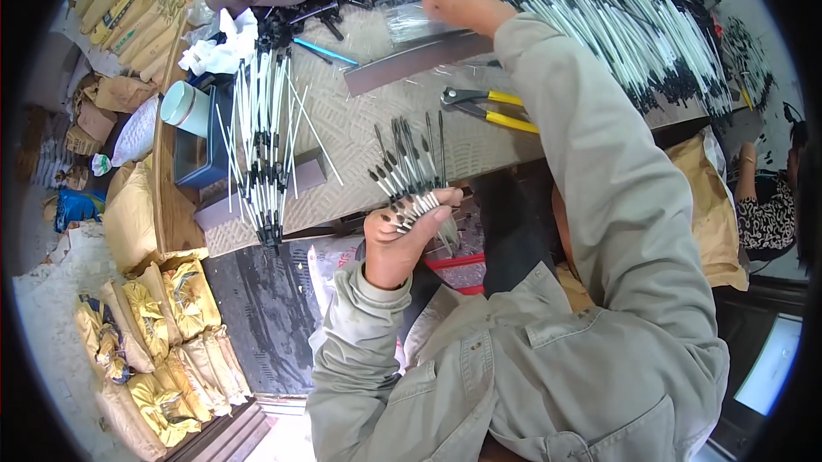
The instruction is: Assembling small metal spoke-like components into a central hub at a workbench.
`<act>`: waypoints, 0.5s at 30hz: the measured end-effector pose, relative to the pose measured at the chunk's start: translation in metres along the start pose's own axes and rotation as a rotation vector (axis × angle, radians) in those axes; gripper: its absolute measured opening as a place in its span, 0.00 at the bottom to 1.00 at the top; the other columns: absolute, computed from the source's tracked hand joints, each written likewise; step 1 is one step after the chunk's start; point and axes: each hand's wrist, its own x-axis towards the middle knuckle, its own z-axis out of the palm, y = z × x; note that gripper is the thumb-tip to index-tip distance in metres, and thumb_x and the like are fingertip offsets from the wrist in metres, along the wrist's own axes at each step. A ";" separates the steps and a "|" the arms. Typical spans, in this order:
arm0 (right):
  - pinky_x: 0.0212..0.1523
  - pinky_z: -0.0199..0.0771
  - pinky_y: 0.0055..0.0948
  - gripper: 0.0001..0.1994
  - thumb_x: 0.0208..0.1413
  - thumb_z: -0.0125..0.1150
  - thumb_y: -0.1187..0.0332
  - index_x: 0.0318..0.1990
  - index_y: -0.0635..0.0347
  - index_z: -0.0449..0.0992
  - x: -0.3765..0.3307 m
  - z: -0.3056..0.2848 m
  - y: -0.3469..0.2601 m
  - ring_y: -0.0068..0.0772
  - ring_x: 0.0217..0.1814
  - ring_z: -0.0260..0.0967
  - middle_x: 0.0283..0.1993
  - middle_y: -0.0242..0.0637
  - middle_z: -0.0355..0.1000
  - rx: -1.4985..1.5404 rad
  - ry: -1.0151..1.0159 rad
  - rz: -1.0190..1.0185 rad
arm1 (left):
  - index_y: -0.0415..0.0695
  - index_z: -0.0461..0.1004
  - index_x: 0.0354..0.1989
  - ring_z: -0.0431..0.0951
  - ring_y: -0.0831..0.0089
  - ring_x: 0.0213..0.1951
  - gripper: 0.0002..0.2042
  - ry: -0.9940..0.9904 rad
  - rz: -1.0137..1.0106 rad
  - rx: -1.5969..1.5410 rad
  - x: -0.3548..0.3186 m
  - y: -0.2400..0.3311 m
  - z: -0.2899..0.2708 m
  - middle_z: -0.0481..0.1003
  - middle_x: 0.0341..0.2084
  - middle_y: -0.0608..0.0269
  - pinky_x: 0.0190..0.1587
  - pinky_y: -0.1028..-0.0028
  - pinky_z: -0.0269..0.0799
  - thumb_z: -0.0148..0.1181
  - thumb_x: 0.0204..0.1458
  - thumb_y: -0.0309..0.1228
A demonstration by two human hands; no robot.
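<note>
While held in left hand (407, 235): bundle of thin white-shafted, dark-tipped sticks (411, 175), fingers curled closely round the lower part.
Long axis of bundle: away from left palm, fanning slightly; dark tips pointing forward, many leaning left.
Right hand (462, 8): fingers bent, nearly together, at clear thin pieces (415, 23); cannot tell whether gripping any.
Nearer the body than right hand: yellow-handled pliers (503, 97).
Left of left hand: loose pile of white sticks (261, 128).

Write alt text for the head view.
A person's left hand clutches a bundle of white rods with dark, brush-like tips before a textured benchtop; the right hand is at some clear, plastic-looking material. Yellow-handled pliers and a large heap of black-and-white rods lie toward the right.
</note>
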 end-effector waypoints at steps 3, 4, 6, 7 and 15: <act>0.33 0.70 0.39 0.05 0.43 0.54 0.67 0.27 0.54 0.75 0.011 0.022 0.023 0.45 0.32 0.71 0.25 0.40 0.72 0.033 0.154 -0.111 | 0.31 0.72 0.43 0.78 0.64 0.36 0.11 0.006 -0.047 -0.003 0.000 0.001 -0.003 0.77 0.33 0.49 0.42 0.69 0.74 0.54 0.51 0.20; 0.33 0.71 0.38 0.05 0.42 0.55 0.66 0.26 0.53 0.75 0.013 0.024 0.017 0.45 0.32 0.71 0.25 0.40 0.72 0.058 0.112 -0.117 | 0.31 0.72 0.43 0.78 0.64 0.36 0.11 0.014 -0.052 -0.001 0.001 0.002 -0.006 0.77 0.33 0.49 0.42 0.69 0.74 0.54 0.51 0.20; 0.33 0.71 0.38 0.05 0.41 0.56 0.67 0.27 0.52 0.76 0.017 0.020 0.015 0.44 0.32 0.72 0.25 0.40 0.72 0.052 0.074 -0.114 | 0.31 0.71 0.43 0.78 0.65 0.36 0.11 -0.018 -0.141 -0.005 0.002 0.005 -0.011 0.77 0.33 0.49 0.42 0.68 0.74 0.54 0.51 0.20; 0.33 0.71 0.37 0.05 0.41 0.55 0.67 0.27 0.52 0.76 0.017 0.019 0.016 0.44 0.32 0.72 0.25 0.40 0.72 0.038 0.073 -0.110 | 0.31 0.71 0.45 0.76 0.73 0.39 0.12 -0.056 -0.158 -0.070 0.003 0.004 -0.014 0.77 0.35 0.55 0.44 0.76 0.71 0.54 0.50 0.17; 0.29 0.68 0.30 0.09 0.61 0.44 0.65 0.31 0.58 0.66 0.015 0.031 0.056 0.27 0.27 0.66 0.27 0.32 0.65 -0.295 0.245 -0.235 | 0.30 0.74 0.39 0.76 0.60 0.42 0.11 -0.368 0.223 0.299 0.026 0.003 -0.006 0.75 0.39 0.45 0.49 0.67 0.69 0.57 0.45 0.16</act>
